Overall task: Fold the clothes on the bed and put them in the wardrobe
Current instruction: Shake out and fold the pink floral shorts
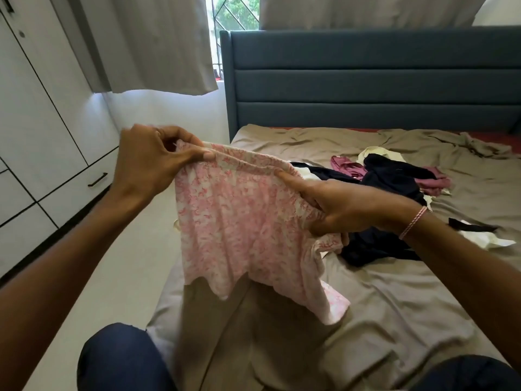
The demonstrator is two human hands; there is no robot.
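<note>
A pink-and-white patterned garment (239,230) hangs in the air over the bed's near left corner. My left hand (152,162) pinches its top edge at the left. My right hand (346,210) grips the same edge at the right, a pink thread band on its wrist. The cloth's lower part droops onto the brown bedsheet (394,306). Behind my right hand lies a loose pile of clothes (394,176): dark navy, mauve and cream pieces. The white wardrobe (36,136) stands at the left with its doors shut.
A blue padded headboard (366,80) closes the far end of the bed. Grey curtains (158,43) hang over the window. A strip of pale floor (121,263) runs between bed and wardrobe. My knees in dark trousers (121,359) are at the bottom edge.
</note>
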